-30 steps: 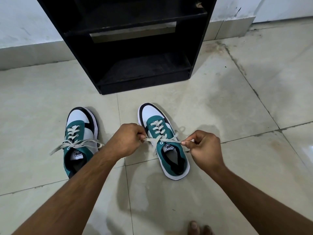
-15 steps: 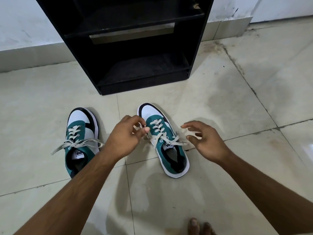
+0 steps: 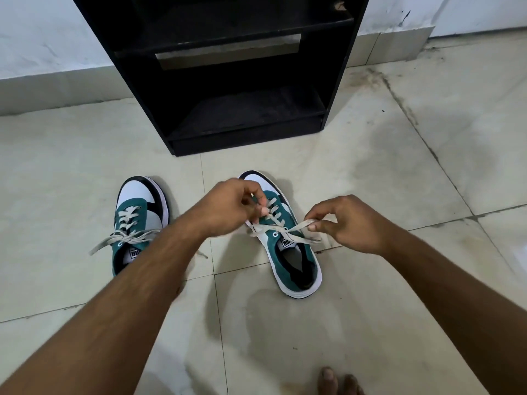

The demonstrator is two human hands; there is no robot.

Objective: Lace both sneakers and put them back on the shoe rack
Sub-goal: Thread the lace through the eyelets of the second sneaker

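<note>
Two green, white and black sneakers stand on the tiled floor, toes toward the rack. The right sneaker (image 3: 296, 260) has its cream lace (image 3: 298, 227) crossed over the tongue. My left hand (image 3: 228, 205) hovers over its toe, fingers pinching one lace end. My right hand (image 3: 349, 223) pinches the other lace end beside the shoe's right side. The left sneaker (image 3: 137, 220) sits apart, partly behind my left forearm, with loose lace ends trailing on the floor. The black shoe rack (image 3: 245, 132) stands just beyond, its lower shelf bare.
A white wall with a tiled skirting (image 3: 57, 89) runs behind the rack. Bare toes (image 3: 336, 380) show at the bottom edge. Pale floor tiles with dark grout lines (image 3: 427, 143) spread to the right.
After pulling the lace taut, both hands let go and opened half a second ago. Now each has taken hold of a lace end again, the left hand higher over the toe.
</note>
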